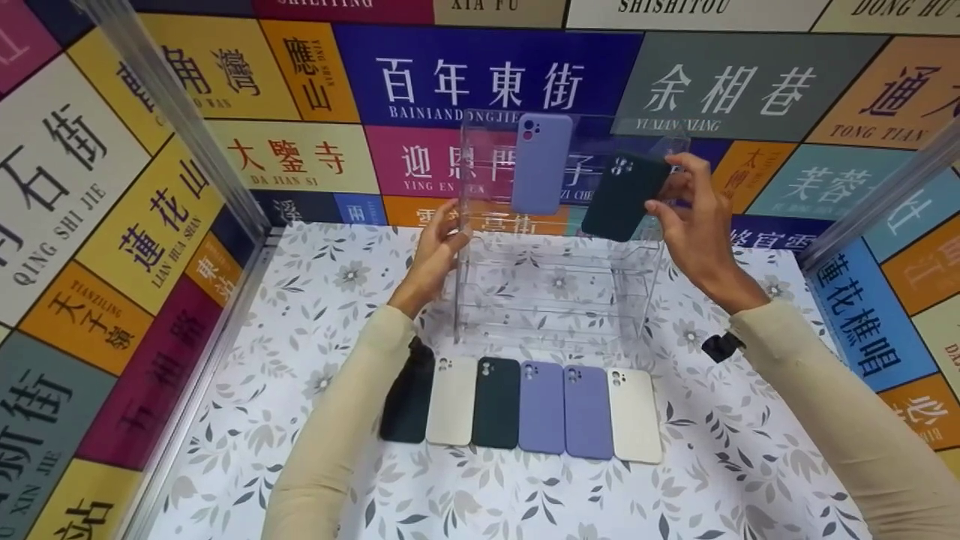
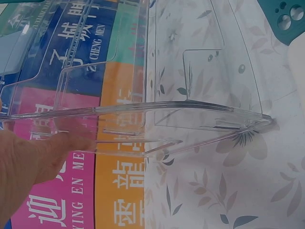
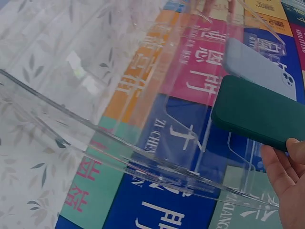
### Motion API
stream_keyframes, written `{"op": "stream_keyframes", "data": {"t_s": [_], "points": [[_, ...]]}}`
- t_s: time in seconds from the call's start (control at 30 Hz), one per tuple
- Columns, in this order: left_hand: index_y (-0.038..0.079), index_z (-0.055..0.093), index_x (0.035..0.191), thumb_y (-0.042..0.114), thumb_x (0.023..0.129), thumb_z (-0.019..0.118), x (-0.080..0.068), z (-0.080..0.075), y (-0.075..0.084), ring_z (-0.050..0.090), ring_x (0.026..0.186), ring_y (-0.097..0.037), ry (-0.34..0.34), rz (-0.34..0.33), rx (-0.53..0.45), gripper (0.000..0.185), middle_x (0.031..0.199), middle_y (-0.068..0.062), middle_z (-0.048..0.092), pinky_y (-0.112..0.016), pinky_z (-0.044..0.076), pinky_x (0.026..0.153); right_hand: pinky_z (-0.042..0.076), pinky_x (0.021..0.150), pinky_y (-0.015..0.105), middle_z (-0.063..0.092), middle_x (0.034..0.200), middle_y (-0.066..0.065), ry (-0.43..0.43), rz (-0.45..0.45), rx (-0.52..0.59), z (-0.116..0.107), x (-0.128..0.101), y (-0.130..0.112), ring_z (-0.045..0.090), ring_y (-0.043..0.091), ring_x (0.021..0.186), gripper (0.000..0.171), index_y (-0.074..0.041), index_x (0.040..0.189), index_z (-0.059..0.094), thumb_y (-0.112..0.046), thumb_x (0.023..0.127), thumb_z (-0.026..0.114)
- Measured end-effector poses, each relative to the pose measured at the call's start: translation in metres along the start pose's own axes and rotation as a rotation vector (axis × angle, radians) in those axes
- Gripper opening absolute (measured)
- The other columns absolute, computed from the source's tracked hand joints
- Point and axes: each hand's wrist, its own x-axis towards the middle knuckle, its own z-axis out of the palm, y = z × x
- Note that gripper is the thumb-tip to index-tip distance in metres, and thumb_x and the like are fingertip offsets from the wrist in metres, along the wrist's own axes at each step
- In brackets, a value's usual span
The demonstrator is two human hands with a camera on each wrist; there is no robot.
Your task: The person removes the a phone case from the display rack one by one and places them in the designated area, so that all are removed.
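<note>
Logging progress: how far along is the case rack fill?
Done: one purple case sits in the top of the clear rack. In hand: the right hand holds a dark green case at the top tier; the left hand steadies the rack. Left: six cases lie on the table.

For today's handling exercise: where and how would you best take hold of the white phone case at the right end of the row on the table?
Probably from above, pinching the white phone case across its long edges. It lies flat; its right edge is free, its left edge sits against a purple case, so nudge it rightward first.
</note>
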Motion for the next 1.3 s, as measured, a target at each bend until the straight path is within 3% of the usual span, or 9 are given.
{"op": "stream_keyframes", "data": {"t_s": [0.13,0.3,0.43,0.73,0.97,1.3], "points": [[0.02,0.042,0.167,0.019,0.108,0.066,0.0,0.0,0.0,0.055,0.145,-0.039,0.008,0.0,-0.001,0.064,0.165,-0.025,0.048,-0.072,0.046,0.11,0.056,0.093,0.015,0.069,0.107,0.019,-0.006,-0.03,-0.017,0.001,-0.009,0.002,0.069,0.005,0.101,0.06,-0.007,0.153,0.05,0.011,0.1,0.073],[0.016,0.043,0.167,0.011,0.108,0.065,0.001,0.001,0.0,0.055,0.144,-0.041,0.013,0.01,-0.028,0.063,0.16,-0.02,0.055,-0.062,0.05,0.102,0.055,0.092,0.014,0.068,0.107,0.02,-0.012,-0.028,-0.011,0.001,-0.021,0.003,0.075,0.022,0.104,0.058,-0.003,0.153,0.051,0.01,0.1,0.073],[0.016,0.041,0.168,0.011,0.108,0.064,0.0,0.0,0.001,0.056,0.143,-0.04,0.013,0.009,-0.029,0.064,0.16,-0.019,0.055,-0.063,0.049,0.103,0.055,0.091,0.012,0.068,0.106,0.021,-0.028,-0.029,-0.025,0.002,-0.028,0.006,0.076,0.031,0.105,0.058,-0.002,0.153,0.051,0.01,0.101,0.073],[0.016,0.041,0.168,0.01,0.107,0.064,-0.001,0.0,0.001,0.056,0.143,-0.039,0.013,0.001,-0.029,0.065,0.159,-0.02,0.055,-0.071,0.046,0.109,0.06,0.091,0.023,0.068,0.103,0.021,-0.04,-0.032,-0.055,0.002,-0.044,0.013,0.077,0.035,0.104,0.061,-0.003,0.153,0.051,0.009,0.099,0.076],[0.015,0.041,0.168,0.01,0.108,0.064,0.0,0.001,0.001,0.055,0.145,-0.042,0.014,0.005,-0.035,0.064,0.161,-0.021,0.054,-0.072,0.045,0.109,0.05,0.088,0.006,0.069,0.102,0.021,-0.055,0.002,-0.015,0.003,-0.054,0.016,0.077,0.037,0.1,0.062,-0.002,0.153,0.051,0.013,0.098,0.074],[0.017,0.041,0.168,0.014,0.109,0.065,-0.001,0.0,0.001,0.056,0.144,-0.039,0.003,0.008,-0.02,0.064,0.163,-0.021,0.052,-0.07,0.046,0.109,0.051,0.09,0.007,0.068,0.105,0.02,-0.096,0.04,0.019,0.005,-0.068,0.02,0.075,0.033,0.102,0.063,-0.001,0.154,0.05,0.015,0.098,0.073]]}}
